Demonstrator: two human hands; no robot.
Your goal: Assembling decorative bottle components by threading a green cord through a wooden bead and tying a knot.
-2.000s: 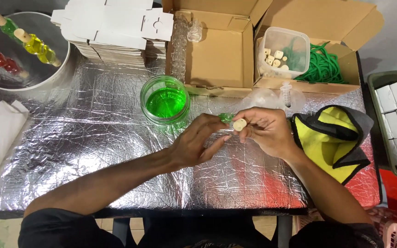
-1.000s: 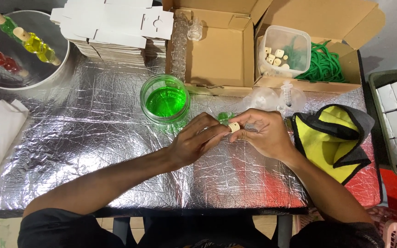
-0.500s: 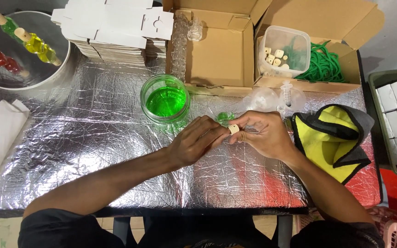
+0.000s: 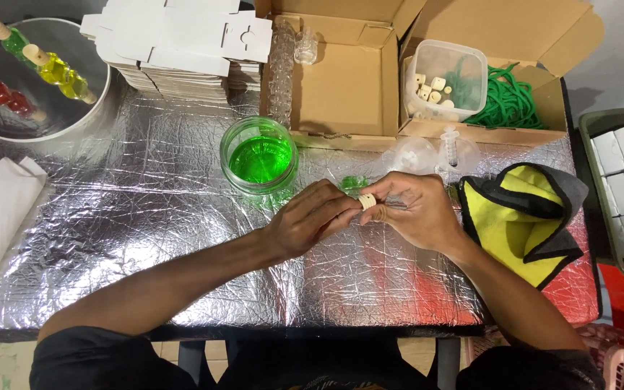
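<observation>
Fingertips of both hands — left hand, right hand — pinch a small cork at mid-table, just right of the green-liquid jar; best kept square, pressed gently.

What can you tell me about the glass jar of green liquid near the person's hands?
The round clear glass jar of bright green liquid stands upright and open, with no lid on it, on the crinkled silver foil covering the table. The liquid fills most of it, and a green tint falls on the foil at its base. It sits just in front of the open cardboard box and a little beyond the left hand, which does not touch it. Nothing rests in it.
</observation>
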